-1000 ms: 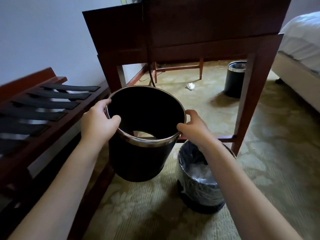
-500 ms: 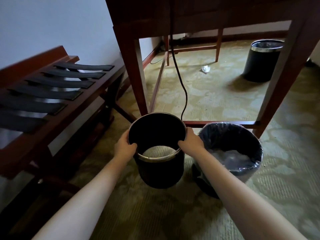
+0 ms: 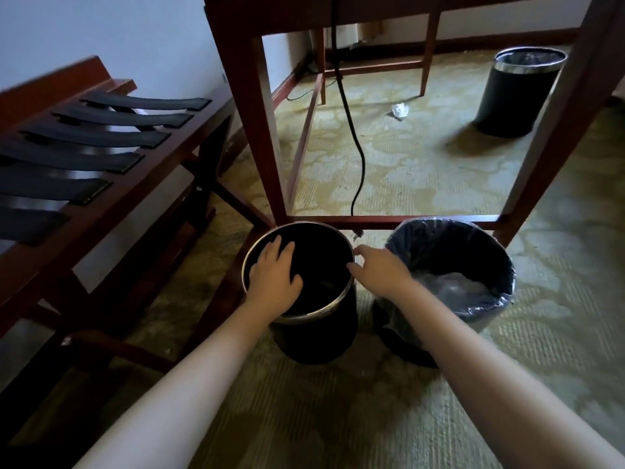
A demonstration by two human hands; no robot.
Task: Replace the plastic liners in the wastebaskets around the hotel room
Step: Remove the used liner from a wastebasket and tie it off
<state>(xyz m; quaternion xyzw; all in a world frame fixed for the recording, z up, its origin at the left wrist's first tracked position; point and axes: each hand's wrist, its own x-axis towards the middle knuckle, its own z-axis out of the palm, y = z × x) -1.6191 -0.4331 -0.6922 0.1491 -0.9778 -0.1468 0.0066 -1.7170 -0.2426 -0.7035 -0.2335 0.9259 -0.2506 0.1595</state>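
Standing upright, mouth up, the bin [image 3: 321, 340] sits under the left hand [image 3: 274, 275], fingers slack and spread, right hand [image 3: 380, 270] at its rim, grip unclear.

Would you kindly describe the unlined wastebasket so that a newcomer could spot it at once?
Find the wooden desk; two bins stand on the carpet before its low front rail. The wastebasket is the left one, nearer the luggage rack. Unlike the neighbour bin, draped in a plastic bag, its metal rim is bare.
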